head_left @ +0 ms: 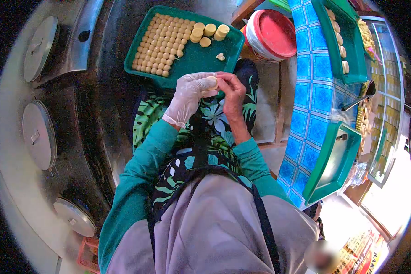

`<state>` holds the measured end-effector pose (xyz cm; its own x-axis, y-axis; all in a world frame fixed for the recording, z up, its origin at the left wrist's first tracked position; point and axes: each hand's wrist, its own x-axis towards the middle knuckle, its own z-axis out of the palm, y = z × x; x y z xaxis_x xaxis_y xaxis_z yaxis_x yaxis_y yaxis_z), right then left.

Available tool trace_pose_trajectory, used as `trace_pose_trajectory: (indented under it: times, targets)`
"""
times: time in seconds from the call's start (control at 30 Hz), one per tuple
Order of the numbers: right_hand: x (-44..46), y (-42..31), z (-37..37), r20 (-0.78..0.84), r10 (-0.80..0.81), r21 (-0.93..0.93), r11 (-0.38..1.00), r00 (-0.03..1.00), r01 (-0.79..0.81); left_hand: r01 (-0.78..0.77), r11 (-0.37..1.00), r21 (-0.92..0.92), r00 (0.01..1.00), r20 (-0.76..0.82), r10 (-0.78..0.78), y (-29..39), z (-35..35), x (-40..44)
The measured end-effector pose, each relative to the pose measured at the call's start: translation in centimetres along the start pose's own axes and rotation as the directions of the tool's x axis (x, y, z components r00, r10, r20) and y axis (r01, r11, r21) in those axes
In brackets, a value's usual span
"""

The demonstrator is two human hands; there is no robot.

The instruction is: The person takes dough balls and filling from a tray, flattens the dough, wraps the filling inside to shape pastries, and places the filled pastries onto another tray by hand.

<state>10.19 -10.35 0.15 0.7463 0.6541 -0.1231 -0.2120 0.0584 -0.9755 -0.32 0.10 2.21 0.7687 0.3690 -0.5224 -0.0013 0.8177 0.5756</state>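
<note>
My left hand point(190, 93), in a thin translucent glove, is closed around a small pale dough piece point(213, 82). Bare fingertips of my right hand point(233, 93) pinch that same piece from the other side. Much of the dough is hidden by my fingers. Just beyond both hands, a green tray point(196, 68) rests over my lap. Rows of small round dough balls point(162, 43) fill its left part. Flat dough discs point(209, 30), some stacked, sit at its far right, and a loose dough lump point(220, 56) lies nearer my right hand.
At right, a table with a blue checked cloth point(308, 109) carries a green tray with oval pieces point(342, 50) and another green tray point(331, 169). A red-lidded tub point(274, 34) stands beyond my right hand. Round metal lids point(39, 134) line the dark counter at left.
</note>
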Motion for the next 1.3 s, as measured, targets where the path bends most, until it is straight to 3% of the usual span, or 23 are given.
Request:
trace_pose_trajectory:
  times: [0.03, 0.17, 0.23, 0.27, 0.3, 0.33, 0.37, 0.43, 0.57, 0.63, 0.67, 0.7, 0.77, 0.8, 0.87, 0.9, 0.97, 1.0, 1.07, 1.2, 1.23, 1.27, 1.3]
  targets:
    - [0.1, -0.5, 0.0, 0.042, -0.146, -0.205, 0.967, 0.988, 0.152, -0.006, 1.000, -0.030, 1.000, 0.006, 0.007, -0.3, -0.2, 0.2]
    - [0.8, -1.3, -0.2, 0.151, -0.282, -0.361, 0.876, 0.947, 0.319, -0.163, 0.981, 0.104, 0.986, -0.025, 0.167, -0.8, -0.2, 0.8]
    - [0.3, -2.1, -0.1, 0.122, -0.073, -0.059, 0.995, 0.990, 0.081, -0.005, 0.995, -0.103, 1.000, -0.006, 0.004, -0.3, 0.2, 0.4]
    - [0.5, -1.8, -0.2, 0.127, -0.079, -0.061, 0.994, 0.989, 0.087, -0.012, 0.994, -0.104, 1.000, -0.003, 0.011, 0.0, 0.4, 0.4]
    - [0.4, -1.2, -0.2, 0.119, -0.032, 0.082, 0.996, 0.992, 0.023, -0.010, 0.997, -0.082, 0.999, -0.036, 0.007, 0.1, 0.7, 0.1]
    - [0.2, -0.9, -0.2, 0.116, 0.016, 0.224, 0.974, 0.993, -0.042, -0.005, 0.998, -0.059, 0.998, -0.069, 0.001, 0.0, 0.8, 0.0]
    - [0.2, -0.7, -0.1, 0.112, 0.016, 0.223, 0.974, 0.994, -0.041, -0.002, 0.998, -0.059, 0.998, -0.067, -0.002, -0.2, 0.8, 0.0]
    - [0.2, -0.2, -0.3, 0.078, 0.205, 0.460, 0.861, 0.976, -0.218, -0.027, 0.996, -0.090, 0.999, 0.033, 0.030, -0.4, 0.9, 0.0]
    - [0.8, 0.2, -0.4, 0.093, 0.262, 0.509, 0.817, 0.961, -0.272, -0.174, 0.976, 0.135, 0.983, 0.086, 0.163, 0.0, 1.4, -0.3]
    - [0.1, 0.0, 0.4, -0.088, -0.019, 0.113, 0.993, 0.996, 0.029, -0.197, 0.959, 0.203, 0.980, 0.049, 0.191, 0.0, 1.5, -0.5]
    - [-0.1, -0.6, 0.7, -0.084, -0.018, 0.116, 0.993, 0.996, 0.027, -0.199, 0.959, 0.203, 0.980, 0.045, 0.194, 0.1, 1.5, -0.6]
    - [-0.3, -1.4, 0.6, -0.041, -0.204, -0.115, 0.973, 0.978, 0.198, -0.174, 0.972, 0.159, 0.985, 0.049, 0.168, 0.2, 1.6, -0.6]
    - [-0.4, -2.5, 0.1, 0.150, -0.475, -0.478, 0.733, 0.867, 0.484, -0.137, 0.984, 0.113, 0.990, 0.052, 0.132, -0.1, 1.5, -0.7]
    - [-0.2, -2.6, -0.1, 0.147, -0.475, -0.479, 0.733, 0.868, 0.483, -0.125, 0.992, 0.035, 0.991, 0.048, 0.123, -0.2, 1.5, -0.5]
    - [0.0, -2.7, -0.5, 0.262, -0.578, -0.586, 0.541, 0.773, 0.603, -0.106, 0.994, -0.041, 0.993, 0.050, 0.108, 0.2, 2.0, -0.6]
    - [0.1, -2.6, -0.4, 0.262, -0.581, -0.588, 0.538, 0.771, 0.605, -0.069, 0.995, -0.077, 0.997, 0.030, 0.072, 0.5, 2.2, -0.6]
    - [-0.6, -1.7, -0.1, 0.088, -0.439, -0.379, 0.816, 0.894, 0.437, -0.023, 0.993, -0.116, 1.000, 0.003, 0.024, 0.5, 2.3, -1.1]
    - [-0.6, -1.4, 0.1, 0.089, -0.439, -0.376, 0.816, 0.894, 0.438, -0.035, 0.996, -0.082, 0.999, 0.012, 0.036, 0.6, 2.1, -1.0]
    - [-0.8, -1.2, 0.7, -0.064, -0.115, -0.030, 0.993, 0.991, 0.113, -0.044, 0.998, -0.049, 0.999, 0.022, 0.045, 0.4, 1.9, -0.7]
    - [-1.2, -0.6, 1.0, -0.091, -0.087, 0.006, 0.996, 0.992, 0.088, -0.140, 0.990, -0.025, 0.989, 0.046, 0.141, -0.3, 1.7, -0.1]
    - [-1.4, -1.0, 1.1, -0.092, -0.086, 0.007, 0.996, 0.992, 0.087, -0.173, 0.982, -0.076, 0.979, 0.100, 0.180, -0.2, 1.7, -0.2]
    - [-1.5, -1.5, 1.2, -0.035, -0.259, -0.238, 0.940, 0.965, 0.243, -0.176, 0.982, -0.075, 0.978, 0.100, 0.183, -0.4, 1.5, 0.2]
    - [-1.6, -2.0, 1.3, 0.062, -0.405, -0.455, 0.802, 0.912, 0.387, -0.152, 0.932, -0.328, 0.975, 0.106, 0.196, -0.8, 1.2, 0.9]
